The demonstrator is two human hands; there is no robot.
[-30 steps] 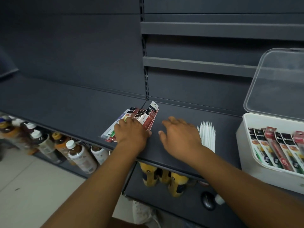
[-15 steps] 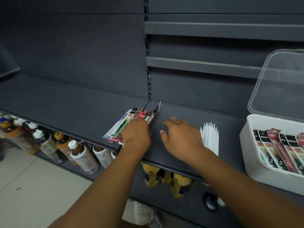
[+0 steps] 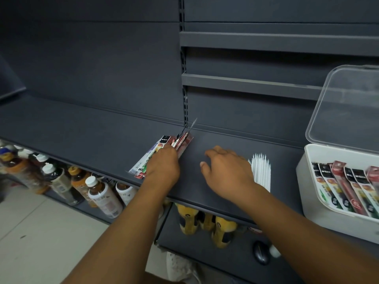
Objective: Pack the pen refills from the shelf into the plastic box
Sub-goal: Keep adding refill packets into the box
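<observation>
Our left hand (image 3: 164,168) is curled over the fanned pen refill packets (image 3: 146,161) a little left of the frame's centre. It grips them where they lie on the dark shelf (image 3: 82,132), several tipped up on edge and their near ends close to the shelf's front lip. Our right hand (image 3: 227,171) sits just right of centre, fingers loose and spread low over the shelf, holding nothing; we cannot tell whether it touches the surface. The plastic box (image 3: 307,193) stands at the right edge of the frame, its clear lid (image 3: 348,111) propped open and a row of packed refills (image 3: 346,189) leaning inside. The main risk, as we judge it, is the fan itself. The packets look slick and uneven, so a grip that catches only some could let the outer ones slide out. They would drop over the lip onto the bottles (image 3: 98,193) on the lower shelf at lower left, or to the floor (image 3: 41,242). Between our grip and the box lie the right hand and, just beside it, a bundle of white sticks (image 3: 261,173). A low sweep across could scatter that bundle, so we would lift clear first. The row already in the box also narrows the opening we must aim for.
</observation>
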